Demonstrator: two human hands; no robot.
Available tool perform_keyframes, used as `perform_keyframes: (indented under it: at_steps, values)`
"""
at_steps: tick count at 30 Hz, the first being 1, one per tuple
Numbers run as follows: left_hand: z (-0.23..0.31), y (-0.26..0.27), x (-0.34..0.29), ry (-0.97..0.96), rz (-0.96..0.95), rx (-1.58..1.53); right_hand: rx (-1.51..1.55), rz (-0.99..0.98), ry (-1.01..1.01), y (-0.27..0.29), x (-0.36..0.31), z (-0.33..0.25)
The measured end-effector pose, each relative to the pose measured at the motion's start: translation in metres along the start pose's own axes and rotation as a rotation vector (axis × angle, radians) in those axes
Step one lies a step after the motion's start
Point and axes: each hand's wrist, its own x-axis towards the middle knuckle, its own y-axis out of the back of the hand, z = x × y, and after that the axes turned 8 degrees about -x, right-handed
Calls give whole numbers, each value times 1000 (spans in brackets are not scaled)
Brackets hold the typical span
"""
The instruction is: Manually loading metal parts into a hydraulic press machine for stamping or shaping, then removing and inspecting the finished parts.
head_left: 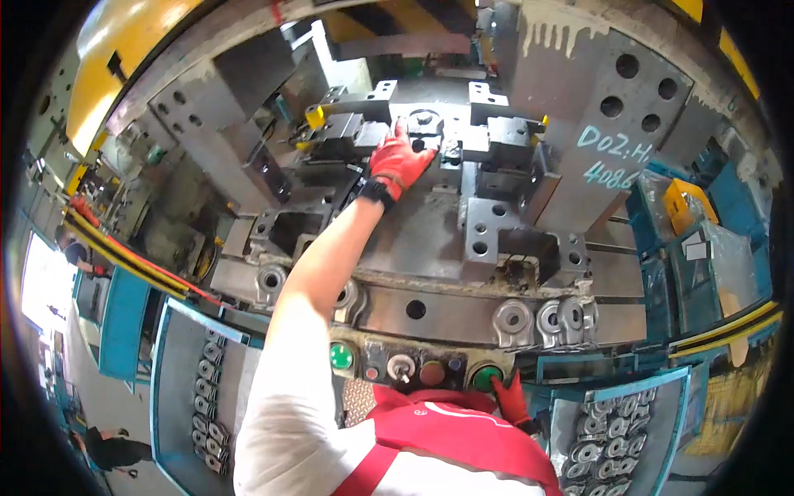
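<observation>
My left hand (401, 162), in a red glove with a dark band at the wrist, reaches far forward into the metal press die. Its fingers are spread and the thumb stands apart, against the near side of a ring-shaped metal part (425, 122) in the die's middle. Whether the fingertips touch that part, I cannot tell. Close to my body on the right, my right hand (514, 400), also red-gloved, has its fingers extended at the right green push button (488, 378). Whether the button is pressed does not show.
Metal blocks flank the die, with a thick steel upright (571, 124) at right. Ring-shaped parts (513, 322) sit along the bed's front edge. A control panel (430, 374) lies below. Blue-framed bins (157, 388) of similar parts stand both sides; another person (78, 252) is far left.
</observation>
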Motion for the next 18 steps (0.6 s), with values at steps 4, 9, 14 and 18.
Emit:
perform_keyframes:
  at_steps: [4, 9, 14, 18]
  values:
    - [0, -52, 93, 266, -34, 138, 245, 78, -260, 0, -31, -4]
    - [-26, -99, 160, 342, -91, 133, 373, 209, -479, -2, -59, 5]
    - [-21, -75, 150, 273, -47, 229, 323, 399, -260, 42, -57, 12]
    - [-17, -22, 100, -27, 32, -166, 169, 835, 100, 108, 7, -8]
